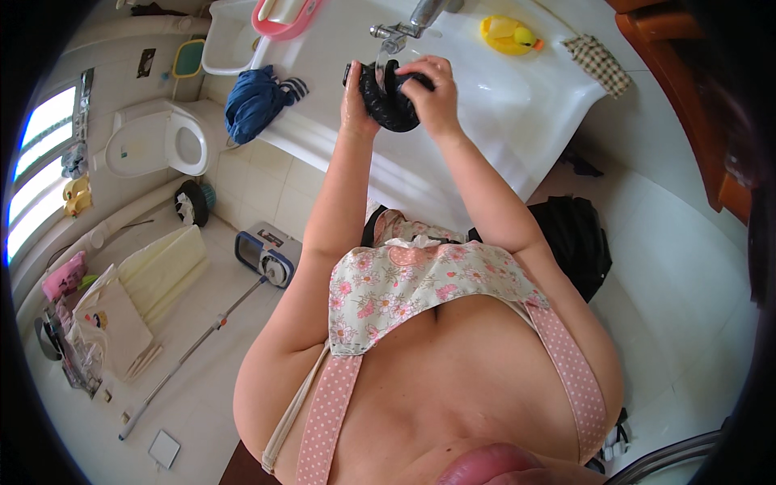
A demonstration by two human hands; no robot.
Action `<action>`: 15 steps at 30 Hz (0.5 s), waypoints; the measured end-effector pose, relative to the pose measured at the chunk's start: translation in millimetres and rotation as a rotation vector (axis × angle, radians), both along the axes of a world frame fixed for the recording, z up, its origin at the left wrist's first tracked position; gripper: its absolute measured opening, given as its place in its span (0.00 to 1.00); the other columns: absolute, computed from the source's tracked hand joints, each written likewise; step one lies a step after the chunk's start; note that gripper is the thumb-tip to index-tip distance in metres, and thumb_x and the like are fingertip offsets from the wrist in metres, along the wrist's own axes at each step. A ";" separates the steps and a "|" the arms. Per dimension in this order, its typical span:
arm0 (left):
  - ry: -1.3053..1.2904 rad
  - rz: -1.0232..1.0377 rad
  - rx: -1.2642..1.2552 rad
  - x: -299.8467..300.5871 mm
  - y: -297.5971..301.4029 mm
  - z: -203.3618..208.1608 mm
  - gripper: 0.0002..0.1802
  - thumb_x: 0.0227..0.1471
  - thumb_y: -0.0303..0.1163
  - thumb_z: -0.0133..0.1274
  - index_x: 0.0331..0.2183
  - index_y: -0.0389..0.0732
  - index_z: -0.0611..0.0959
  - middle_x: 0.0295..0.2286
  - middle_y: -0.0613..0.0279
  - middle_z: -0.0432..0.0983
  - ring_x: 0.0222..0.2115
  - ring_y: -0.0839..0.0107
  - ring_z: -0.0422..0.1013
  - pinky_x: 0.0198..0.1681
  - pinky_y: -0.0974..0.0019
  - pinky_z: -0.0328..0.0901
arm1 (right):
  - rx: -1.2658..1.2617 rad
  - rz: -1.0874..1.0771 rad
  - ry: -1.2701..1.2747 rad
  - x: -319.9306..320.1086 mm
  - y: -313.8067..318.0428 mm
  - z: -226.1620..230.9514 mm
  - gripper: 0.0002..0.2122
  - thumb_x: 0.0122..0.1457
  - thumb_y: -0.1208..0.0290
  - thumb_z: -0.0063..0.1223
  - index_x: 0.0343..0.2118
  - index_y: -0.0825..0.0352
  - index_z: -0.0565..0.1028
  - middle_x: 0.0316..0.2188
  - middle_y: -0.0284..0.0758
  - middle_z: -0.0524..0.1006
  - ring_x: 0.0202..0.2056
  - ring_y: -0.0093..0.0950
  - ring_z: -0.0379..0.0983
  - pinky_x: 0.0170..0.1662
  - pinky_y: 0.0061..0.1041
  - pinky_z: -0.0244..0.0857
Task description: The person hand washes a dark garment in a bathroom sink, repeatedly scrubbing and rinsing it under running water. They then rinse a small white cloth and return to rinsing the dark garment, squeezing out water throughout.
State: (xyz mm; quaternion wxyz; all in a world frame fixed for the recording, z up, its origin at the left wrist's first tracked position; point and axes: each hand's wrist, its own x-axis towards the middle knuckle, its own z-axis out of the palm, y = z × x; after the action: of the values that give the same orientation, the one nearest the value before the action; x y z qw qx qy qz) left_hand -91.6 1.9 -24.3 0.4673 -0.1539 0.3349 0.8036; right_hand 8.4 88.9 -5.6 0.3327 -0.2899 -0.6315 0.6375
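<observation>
Under the chrome tap [402, 32], a stream of water falls onto a glossy black curved thing [396, 111] with a ridged outer edge and a raised loop. It may be a rubber slipper, but its kind is not clear. My left hand [356, 107] grips its left side, wet, with the fingers partly hidden behind it. On the other side my right hand [435, 93] holds it with bent fingers, some reaching into its upper part. Both hands are above the white sink basin [501, 105].
A yellow duck-shaped dish [508, 35] and a checked cloth [596, 63] lie on the sink's right. Blue cloth [257, 103] hangs over its left edge, near a pink basin [284, 24]. Left on the floor are a mop [194, 352] and a bucket [263, 250]; a toilet [153, 144] stands beyond.
</observation>
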 end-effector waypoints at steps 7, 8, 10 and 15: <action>0.239 -0.061 0.006 2.5 2.1 13.5 0.19 0.54 0.46 0.40 0.41 0.44 0.72 0.39 0.60 0.70 0.37 0.60 0.67 0.42 0.56 0.62 | 0.574 0.187 -0.094 -7.9 -44.6 30.6 0.22 0.48 0.65 0.52 0.49 0.61 0.68 0.55 0.51 0.52 0.53 0.52 0.51 0.54 0.44 0.49; 0.374 -0.027 -0.095 8.4 3.7 17.1 0.20 0.54 0.47 0.40 0.41 0.42 0.72 0.39 0.60 0.71 0.37 0.62 0.68 0.41 0.58 0.63 | 0.550 0.102 -0.138 -12.2 -48.6 22.3 0.23 0.48 0.65 0.53 0.49 0.62 0.68 0.55 0.50 0.53 0.51 0.52 0.52 0.52 0.45 0.52; 0.481 0.007 -0.164 13.8 7.6 32.2 0.22 0.54 0.48 0.41 0.40 0.38 0.73 0.37 0.60 0.72 0.36 0.66 0.69 0.39 0.63 0.64 | 0.508 -0.018 -0.213 -19.8 -49.4 16.8 0.23 0.49 0.65 0.51 0.50 0.65 0.66 0.53 0.51 0.55 0.49 0.51 0.55 0.50 0.45 0.55; 0.371 0.091 -0.241 -1.7 5.9 29.9 0.21 0.51 0.48 0.46 0.33 0.38 0.75 0.28 0.60 0.74 0.28 0.69 0.71 0.33 0.67 0.67 | 0.350 -0.158 -0.268 -35.4 -44.5 22.4 0.17 0.54 0.68 0.44 0.43 0.75 0.65 0.39 0.51 0.66 0.38 0.48 0.64 0.38 0.42 0.62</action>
State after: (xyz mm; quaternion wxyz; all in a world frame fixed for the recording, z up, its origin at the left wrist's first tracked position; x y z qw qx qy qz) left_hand -93.3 7.8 5.6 0.3393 -0.0733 0.5012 0.7926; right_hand -27.0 44.4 16.8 0.3402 -0.3584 -0.7463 0.4460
